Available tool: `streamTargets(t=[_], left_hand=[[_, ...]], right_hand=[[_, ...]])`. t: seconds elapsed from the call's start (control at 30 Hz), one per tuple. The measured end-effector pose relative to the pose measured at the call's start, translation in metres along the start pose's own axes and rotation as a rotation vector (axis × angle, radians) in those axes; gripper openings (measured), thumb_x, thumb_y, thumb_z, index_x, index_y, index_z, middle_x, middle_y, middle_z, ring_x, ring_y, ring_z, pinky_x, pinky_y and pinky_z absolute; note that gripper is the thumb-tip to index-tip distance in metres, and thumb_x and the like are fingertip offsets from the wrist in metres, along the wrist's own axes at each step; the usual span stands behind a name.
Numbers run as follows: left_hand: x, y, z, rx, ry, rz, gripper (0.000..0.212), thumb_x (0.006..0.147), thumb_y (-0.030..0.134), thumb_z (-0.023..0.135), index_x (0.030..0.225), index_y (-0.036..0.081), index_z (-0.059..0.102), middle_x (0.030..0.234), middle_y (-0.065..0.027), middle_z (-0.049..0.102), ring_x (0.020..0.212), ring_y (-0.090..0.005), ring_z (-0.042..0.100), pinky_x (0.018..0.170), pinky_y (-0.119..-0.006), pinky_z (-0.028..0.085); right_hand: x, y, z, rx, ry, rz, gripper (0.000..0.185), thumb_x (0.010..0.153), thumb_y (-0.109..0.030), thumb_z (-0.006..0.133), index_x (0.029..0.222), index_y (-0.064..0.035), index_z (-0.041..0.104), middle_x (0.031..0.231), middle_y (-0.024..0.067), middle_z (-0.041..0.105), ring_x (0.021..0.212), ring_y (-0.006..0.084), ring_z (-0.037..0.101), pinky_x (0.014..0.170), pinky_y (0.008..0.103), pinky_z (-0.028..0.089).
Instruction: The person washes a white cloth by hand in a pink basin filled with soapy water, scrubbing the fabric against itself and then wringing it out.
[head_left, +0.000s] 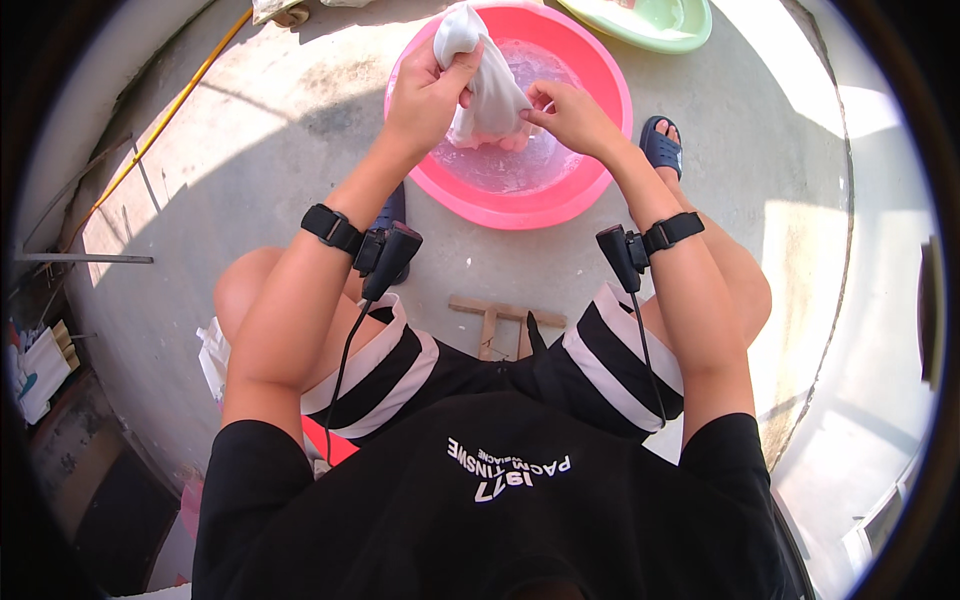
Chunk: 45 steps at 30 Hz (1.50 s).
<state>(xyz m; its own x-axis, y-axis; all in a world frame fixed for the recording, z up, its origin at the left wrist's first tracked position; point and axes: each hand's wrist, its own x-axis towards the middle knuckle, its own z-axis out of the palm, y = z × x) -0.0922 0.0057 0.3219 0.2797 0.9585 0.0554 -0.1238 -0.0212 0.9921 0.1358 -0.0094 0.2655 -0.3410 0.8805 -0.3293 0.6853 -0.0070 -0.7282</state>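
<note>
A wet white cloth (491, 86) hangs over a pink plastic basin (517, 214) in front of me. My left hand (431, 97) grips the cloth near its bunched upper end, thumb on top. At the cloth's right edge, the thumb and fingertips of my right hand (571, 120) pinch the fabric. The lower part of the cloth looks pinkish and reaches down to the soapy water (517, 169). Whether its lowest folds are under the water, I cannot tell.
A light green basin (675, 30) stands beyond the pink one, at the upper right. A yellow pole or hose (176, 109) runs along the left side. Between my legs is a wooden frame (487, 309) on the concrete floor (480, 262). Blue slides (661, 146) are on my feet.
</note>
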Motion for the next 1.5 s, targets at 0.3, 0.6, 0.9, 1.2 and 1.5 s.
streamTargets(t=[0.3,0.6,0.9,1.2,1.5], left_hand=[[-0.013,0.018,0.002,-0.361,-0.047,-0.212,0.018,0.099,0.02,0.06,0.103,0.003,0.064,0.092,-0.0043,0.067,0.085,-0.0131,0.063,0.077,-0.03,0.05],[-0.007,0.008,-0.017,-0.497,0.015,-0.192,0.019,0.097,0.017,0.057,0.107,0.004,0.064,0.098,-0.0059,0.068,0.093,-0.018,0.062,0.086,-0.035,0.046],[-0.003,0.016,-0.013,-0.729,0.227,-0.279,0.025,0.093,0.017,0.047,0.108,0.003,0.061,0.101,-0.0106,0.067,0.096,-0.0255,0.062,0.093,-0.041,0.046],[0.002,0.033,-0.017,-0.965,0.262,-0.277,0.018,0.087,0.022,0.048,0.09,0.005,0.053,0.078,-0.008,0.05,0.075,-0.0229,0.044,0.076,-0.037,0.042],[0.01,0.03,-0.021,-0.883,0.303,-0.226,0.017,0.086,0.021,0.049,0.093,0.005,0.054,0.085,-0.0094,0.055,0.083,-0.025,0.05,0.083,-0.039,0.045]], right_hand=[[0.007,0.0,0.031,0.262,0.214,-0.028,0.03,0.095,-0.022,0.062,0.12,-0.0055,0.065,0.114,0.0103,0.068,0.107,0.0185,0.061,0.091,0.0328,0.049],[0.017,0.004,0.026,0.379,-0.219,0.096,0.062,0.086,-0.025,0.072,0.142,-0.0114,0.051,0.133,0.0112,0.058,0.107,0.0234,0.063,0.095,0.036,0.051],[0.012,-0.024,0.029,0.239,-0.013,-0.122,0.064,0.085,-0.031,0.075,0.142,-0.0104,0.053,0.139,0.0173,0.054,0.12,0.0322,0.057,0.103,0.0423,0.047],[0.001,-0.024,0.054,0.296,-0.277,0.33,0.067,0.094,-0.042,0.067,0.146,-0.0057,0.048,0.141,0.0204,0.054,0.123,0.0275,0.058,0.101,0.0383,0.047],[0.017,0.01,0.068,0.405,0.037,0.235,0.034,0.089,-0.024,0.07,0.114,-0.0008,0.069,0.104,0.0124,0.07,0.095,0.0225,0.068,0.081,0.0358,0.053]])
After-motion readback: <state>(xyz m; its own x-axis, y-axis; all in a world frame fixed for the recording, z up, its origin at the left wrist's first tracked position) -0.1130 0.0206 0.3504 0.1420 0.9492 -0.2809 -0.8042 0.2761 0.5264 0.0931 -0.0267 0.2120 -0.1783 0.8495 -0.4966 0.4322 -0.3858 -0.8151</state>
